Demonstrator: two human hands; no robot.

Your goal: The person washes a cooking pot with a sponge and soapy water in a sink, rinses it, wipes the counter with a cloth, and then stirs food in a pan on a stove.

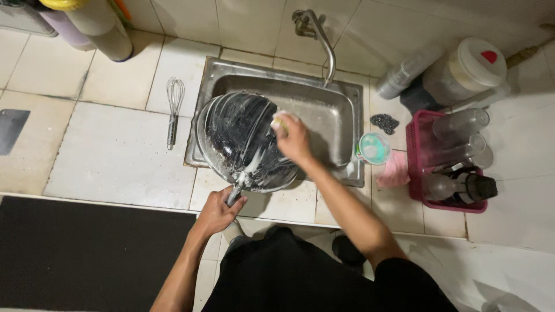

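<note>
One pan, dark and streaked with white suds, tilted over the left part of one steel sink, bottom side turned up toward the camera. Left hand closed around the pan's handle at the near edge of the counter. Right hand curled around one sponge (yellowish, mostly hidden by the fingers), pressed against the pan's right side. One curved tap rising from the back wall and ending above the basin.

Left of the sink, one wire whisk lying flat on the tiles, well apart from both hands. At the top left corner, two pale containers partly cut off by the frame. One dark mat on the floor at lower left.

Right of the sink, one small teal tub at the rim, one dark scouring pad just behind it, one pink cloth beside a pink basket. Inside the basket, clear glasses lying on their sides (at least three, exact count hard to tell) and one dark bottle. Behind the basket, one big clear jar with a white lid, and one stack of clear cups on its side next to it.
</note>
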